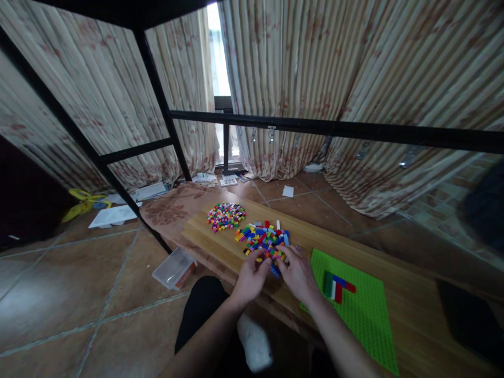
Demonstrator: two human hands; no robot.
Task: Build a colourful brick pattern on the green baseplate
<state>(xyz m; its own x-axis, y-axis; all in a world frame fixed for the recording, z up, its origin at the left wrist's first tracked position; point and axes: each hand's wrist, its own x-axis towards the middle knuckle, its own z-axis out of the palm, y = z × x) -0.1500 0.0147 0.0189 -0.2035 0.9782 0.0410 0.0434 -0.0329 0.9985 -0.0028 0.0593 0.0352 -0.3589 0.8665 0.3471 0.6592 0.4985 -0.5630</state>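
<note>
Both of my hands are at the near edge of a loose pile of mixed toy bricks [262, 236] on a wooden board. My left hand [251, 273] reaches in from the left, its thumb and fingers apart among the bricks. From the right comes my right hand [297, 270], with its fingers likewise spread and touching the pile. Small orange, yellow and green bricks [277, 254] show between the fingertips. A blue brick [274, 271] lies just below them. Whether any single brick is pinched is too small to make out.
A heap of tiny bright pieces [226, 216] lies farther left on the wooden board [303, 231]. To the right, a green baseplate [366, 310] bears joined green, white, red and blue bricks [338, 287]. A clear plastic box [173, 269] stands on the floor. Black metal bars [315, 126] cross ahead.
</note>
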